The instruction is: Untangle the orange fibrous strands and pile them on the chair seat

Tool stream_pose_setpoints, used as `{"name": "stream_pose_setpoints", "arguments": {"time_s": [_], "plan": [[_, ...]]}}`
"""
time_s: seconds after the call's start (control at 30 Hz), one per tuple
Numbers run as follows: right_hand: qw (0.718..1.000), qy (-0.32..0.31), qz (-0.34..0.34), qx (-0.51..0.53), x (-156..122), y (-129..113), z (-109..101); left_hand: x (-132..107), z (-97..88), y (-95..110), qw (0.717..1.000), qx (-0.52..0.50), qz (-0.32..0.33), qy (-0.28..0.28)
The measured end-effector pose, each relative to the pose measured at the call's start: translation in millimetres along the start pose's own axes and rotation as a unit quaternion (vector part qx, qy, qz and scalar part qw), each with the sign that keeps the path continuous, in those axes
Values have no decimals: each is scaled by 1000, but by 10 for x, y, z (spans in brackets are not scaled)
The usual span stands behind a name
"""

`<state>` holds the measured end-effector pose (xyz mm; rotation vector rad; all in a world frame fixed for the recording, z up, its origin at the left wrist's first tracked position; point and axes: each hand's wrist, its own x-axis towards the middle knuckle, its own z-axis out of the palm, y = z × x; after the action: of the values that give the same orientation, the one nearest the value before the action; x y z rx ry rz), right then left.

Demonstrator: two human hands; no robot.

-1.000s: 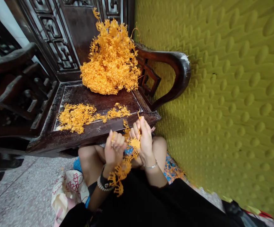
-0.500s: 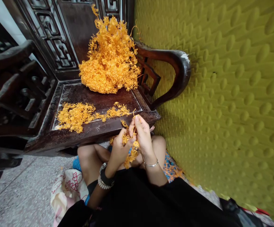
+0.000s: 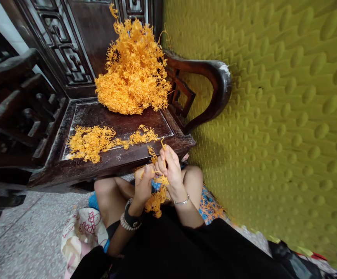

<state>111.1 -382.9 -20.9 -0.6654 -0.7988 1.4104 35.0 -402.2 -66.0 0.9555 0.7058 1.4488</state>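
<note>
Both my hands are closed on one chain of small orange plastic flower-like pieces (image 3: pixel 156 202), held over my lap in front of the chair. My left hand (image 3: pixel 144 184) pinches a thin orange strand of it. My right hand (image 3: pixel 171 166) has its fingers curled round the same chain, and a short orange end sticks up past the thumb. Part of the chain dangles below my hands. More of it runs up over the seat edge to a thin orange row (image 3: pixel 139 136) and a flat orange heap (image 3: pixel 91 142) on the seat.
A large orange pile (image 3: pixel 135 73) stands at the back of the dark wooden chair seat (image 3: pixel 121 122). The chair's curved armrest (image 3: pixel 223 83) meets a yellow-green bumpy wall (image 3: pixel 273 128). A white and pink cloth bag (image 3: pixel 82 228) lies on the speckled floor (image 3: pixel 31 232).
My left hand has moved slightly left and down from my right, drawing an orange strand taut between them. The dangling part of the chain has swung a little lower and left.
</note>
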Motion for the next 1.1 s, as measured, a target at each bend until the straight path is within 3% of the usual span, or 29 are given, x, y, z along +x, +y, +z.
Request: {"name": "stream_pose_setpoints", "arguments": {"time_s": [0.2, 0.37, 0.53, 0.7, 0.87, 1.1], "plan": [[999, -2, -41, 17, 27, 114, -16, 11, 158, 106, 973, -179, -108, 95], [999, -6, -39, 17, 14, 107, -25, 19, 198, 190, 942, -256, -167, 138], [999, 5, -33, 7, -12, 3, 2, 51, 156, 194, 925, -293, -206, 125], [997, 28, -30, 70, 16, -166, -38, 70, 30, 213, 916, -347, -184, 85], [995, 45, -43, 72, -35, -241, -22, -54, 65, 270, 941, -263, -192, -90], [993, -15, -107, 46, -113, -369, -59, -74, 1, 154, 990, -28, -107, -85]]}}
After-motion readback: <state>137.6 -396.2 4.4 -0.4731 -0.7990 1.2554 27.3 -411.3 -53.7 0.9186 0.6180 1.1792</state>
